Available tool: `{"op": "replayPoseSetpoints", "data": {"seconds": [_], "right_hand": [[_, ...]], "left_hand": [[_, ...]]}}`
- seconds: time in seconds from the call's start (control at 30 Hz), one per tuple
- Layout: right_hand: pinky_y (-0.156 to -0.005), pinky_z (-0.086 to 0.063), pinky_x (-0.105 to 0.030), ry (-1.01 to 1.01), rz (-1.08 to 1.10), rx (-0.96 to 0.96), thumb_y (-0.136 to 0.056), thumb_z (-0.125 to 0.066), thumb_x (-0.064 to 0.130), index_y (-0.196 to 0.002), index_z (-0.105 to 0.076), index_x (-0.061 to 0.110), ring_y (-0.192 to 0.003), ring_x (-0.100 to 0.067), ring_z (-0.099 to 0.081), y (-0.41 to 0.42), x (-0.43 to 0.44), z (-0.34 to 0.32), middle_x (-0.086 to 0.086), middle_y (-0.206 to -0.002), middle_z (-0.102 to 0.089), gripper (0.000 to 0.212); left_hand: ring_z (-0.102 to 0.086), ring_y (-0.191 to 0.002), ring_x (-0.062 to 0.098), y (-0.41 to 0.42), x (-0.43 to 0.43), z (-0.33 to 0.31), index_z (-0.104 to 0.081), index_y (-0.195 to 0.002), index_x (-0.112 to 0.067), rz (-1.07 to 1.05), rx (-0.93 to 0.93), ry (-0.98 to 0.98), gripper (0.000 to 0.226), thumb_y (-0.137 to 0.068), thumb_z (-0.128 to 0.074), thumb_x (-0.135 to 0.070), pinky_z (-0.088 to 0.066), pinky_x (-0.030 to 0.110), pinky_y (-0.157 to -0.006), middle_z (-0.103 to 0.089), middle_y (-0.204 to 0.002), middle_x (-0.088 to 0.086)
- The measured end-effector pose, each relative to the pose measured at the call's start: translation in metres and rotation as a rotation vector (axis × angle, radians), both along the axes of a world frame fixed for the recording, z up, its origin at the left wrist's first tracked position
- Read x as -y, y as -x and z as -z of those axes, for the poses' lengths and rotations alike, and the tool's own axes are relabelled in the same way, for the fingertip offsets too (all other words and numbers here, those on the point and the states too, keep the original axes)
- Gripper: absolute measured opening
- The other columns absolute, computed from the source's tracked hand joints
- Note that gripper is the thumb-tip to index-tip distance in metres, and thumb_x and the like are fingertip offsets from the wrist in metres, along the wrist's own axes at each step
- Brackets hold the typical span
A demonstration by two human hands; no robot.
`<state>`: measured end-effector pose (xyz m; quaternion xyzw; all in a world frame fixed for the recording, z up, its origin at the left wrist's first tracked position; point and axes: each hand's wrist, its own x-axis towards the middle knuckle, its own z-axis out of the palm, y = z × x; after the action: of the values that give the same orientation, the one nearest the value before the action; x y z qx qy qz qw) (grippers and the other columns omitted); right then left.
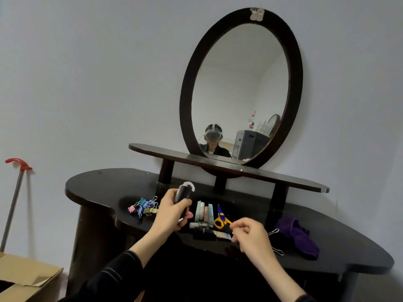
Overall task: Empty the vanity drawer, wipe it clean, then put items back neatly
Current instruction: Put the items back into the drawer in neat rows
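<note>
While the left hand's [169, 212] grip holds a dark case [184, 197] above the bench's [98, 184] front edge and the right hand [250, 234] pinches a small dark item [227, 228], a loose hold could drop either onto the binder clips [144, 207].

One pair of yellow-handled blue scissors [220, 219] is lying near the dark vanity top's [98, 184] front edge, one crumpled purple cloth [296, 236] toward its right edge, and pastel binder clips [145, 207], too tangled to count, toward its left.

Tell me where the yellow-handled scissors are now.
In the head view, the scissors lie on the vanity top, near the middle, just right of the pale green object and just beyond the right hand.
</note>
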<state>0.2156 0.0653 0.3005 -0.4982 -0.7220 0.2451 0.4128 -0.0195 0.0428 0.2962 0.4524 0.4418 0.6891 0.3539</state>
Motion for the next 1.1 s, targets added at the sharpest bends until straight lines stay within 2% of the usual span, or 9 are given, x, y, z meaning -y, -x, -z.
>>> {"op": "replayPoseSetpoints", "data": {"seconds": [0.17, 0.33, 0.4, 0.5, 0.6, 0.7, 0.83, 0.97, 1.1], "right_hand": [[-0.076, -0.059, -0.037, -0.107, 0.026, 0.149, -0.089, -0.059, 0.015, -0.084, -0.07, 0.033, -0.072, -0.007, -0.069, 0.025, -0.022, -0.033, 0.008, -0.07, -0.072, 0.022], [-0.085, -0.058, -0.042, -0.016, -0.066, 0.502, -0.089, -0.063, 0.024, -0.096, -0.069, 0.028, -0.085, -0.013, -0.068, 0.059, -0.052, -0.045, 0.008, -0.087, -0.071, 0.01], [-0.086, -0.057, -0.041, -0.029, -0.141, 0.582, -0.088, -0.064, 0.027, -0.09, -0.068, 0.031, -0.09, -0.012, -0.067, 0.064, -0.056, -0.048, 0.01, -0.093, -0.069, 0.006], [-0.078, -0.055, -0.037, -0.089, -0.189, 0.677, -0.081, -0.06, 0.033, -0.085, -0.067, 0.034, -0.088, -0.008, -0.064, 0.062, -0.051, -0.046, 0.014, -0.092, -0.068, 0.008], [-0.063, -0.041, -0.026, -0.181, -0.067, 0.777, -0.08, -0.056, 0.035, -0.086, -0.062, 0.036, -0.085, -0.004, -0.058, 0.042, -0.049, -0.041, 0.017, -0.091, -0.062, 0.009], [-0.057, -0.033, -0.023, -0.189, -0.013, 0.837, -0.086, -0.06, 0.042, -0.09, -0.06, 0.036, -0.078, 0.0, -0.054, 0.019, -0.05, -0.031, 0.017, -0.088, -0.058, 0.008], [-0.056, -0.031, -0.021, -0.267, -0.064, 0.855, -0.093, -0.061, 0.048, -0.097, -0.059, 0.036, -0.076, -0.003, -0.053, 0.013, -0.052, -0.018, 0.015, -0.087, -0.051, 0.012], [-0.06, -0.038, -0.021, -0.237, -0.14, 0.706, -0.093, -0.064, 0.046, -0.094, -0.064, 0.037, -0.078, -0.005, -0.058, 0.007, -0.049, -0.02, 0.013, -0.089, -0.061, 0.008], [-0.061, -0.042, -0.024, -0.365, 0.046, 0.496, -0.096, -0.057, 0.041, -0.086, -0.064, 0.038, -0.076, 0.002, -0.058, -0.016, -0.045, -0.033, 0.018, -0.082, -0.066, 0.013]], "left_hand": [[-0.043, -0.037, 0.015, 0.0, -0.004, -0.002, -0.053, -0.101, -0.012, 0.037, -0.009, 0.083, 0.019, -0.085, -0.063, -0.015, -0.026, 0.017, -0.036, -0.064, -0.066, 0.014], [-0.041, -0.036, 0.016, 0.006, -0.01, 0.002, -0.051, -0.104, -0.01, 0.057, 0.043, 0.072, 0.026, -0.083, -0.063, -0.02, -0.025, 0.018, -0.037, -0.062, -0.06, 0.009], [-0.042, -0.037, 0.017, 0.006, -0.012, 0.003, -0.052, -0.106, -0.011, 0.058, 0.055, 0.072, 0.026, -0.084, -0.063, -0.02, -0.026, 0.019, -0.037, -0.064, -0.063, 0.011], [-0.044, -0.038, 0.017, 0.007, -0.012, 0.004, -0.053, -0.107, -0.011, 0.051, 0.05, 0.065, 0.026, -0.085, -0.063, -0.019, -0.027, 0.019, -0.037, -0.065, -0.066, 0.013], [-0.044, -0.04, 0.017, 0.005, -0.012, 0.004, -0.053, -0.105, -0.01, 0.047, 0.027, 0.062, 0.023, -0.085, -0.062, -0.016, -0.027, 0.019, -0.037, -0.063, -0.066, 0.013], [-0.053, -0.05, 0.017, 0.001, -0.012, 0.004, -0.055, -0.102, -0.012, 0.042, -0.001, 0.058, 0.019, -0.085, -0.062, -0.014, -0.032, 0.019, -0.038, -0.063, -0.069, 0.013], [-0.056, -0.068, 0.024, -0.001, -0.014, 0.005, -0.055, -0.1, -0.016, 0.028, -0.031, 0.047, 0.018, -0.084, -0.063, -0.013, -0.036, 0.023, -0.043, -0.062, -0.069, 0.01], [-0.054, -0.062, 0.025, -0.003, -0.015, 0.008, -0.056, -0.1, -0.016, 0.016, -0.104, 0.037, 0.023, -0.079, -0.064, -0.016, -0.039, 0.025, -0.043, -0.062, -0.073, 0.013], [-0.053, -0.059, 0.026, -0.002, -0.017, 0.009, -0.056, -0.097, -0.014, 0.019, -0.177, 0.04, 0.028, -0.072, -0.064, -0.023, -0.038, 0.027, -0.044, -0.061, -0.067, 0.011]]}}
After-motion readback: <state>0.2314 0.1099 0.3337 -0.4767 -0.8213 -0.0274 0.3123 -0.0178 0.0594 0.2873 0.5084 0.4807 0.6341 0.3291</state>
